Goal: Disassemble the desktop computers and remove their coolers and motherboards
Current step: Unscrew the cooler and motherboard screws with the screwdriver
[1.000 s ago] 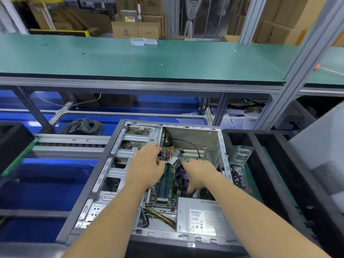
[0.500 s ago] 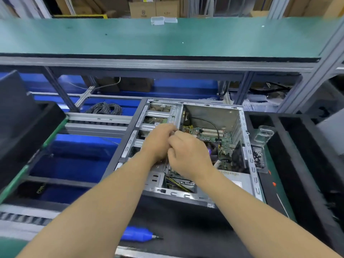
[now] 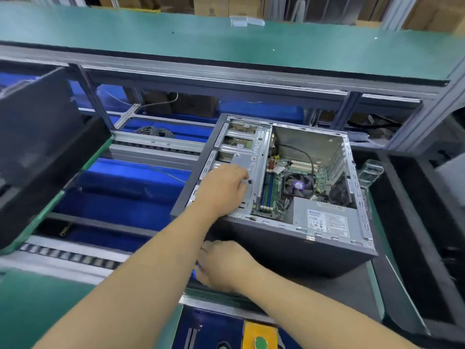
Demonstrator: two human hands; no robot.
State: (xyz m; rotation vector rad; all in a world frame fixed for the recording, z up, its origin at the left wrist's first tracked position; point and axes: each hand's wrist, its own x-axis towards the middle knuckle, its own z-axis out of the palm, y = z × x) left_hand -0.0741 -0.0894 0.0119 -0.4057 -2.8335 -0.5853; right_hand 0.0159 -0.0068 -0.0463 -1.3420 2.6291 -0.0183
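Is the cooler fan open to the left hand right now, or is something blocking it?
Probably yes: the case is open on top, the cooler fan lies uncovered, and the left hand rests on the drive cage beside it.

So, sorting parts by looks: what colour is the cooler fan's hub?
Purple, on the cooler fan, head view.

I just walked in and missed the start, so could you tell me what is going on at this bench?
A person is taking apart a desktop case that lies open on its side. The left hand rests on the metal drive cage. The right hand is down in front of the case, reaching at a blue tool that it mostly hides. The cooler and motherboard are still inside, beside the power supply.
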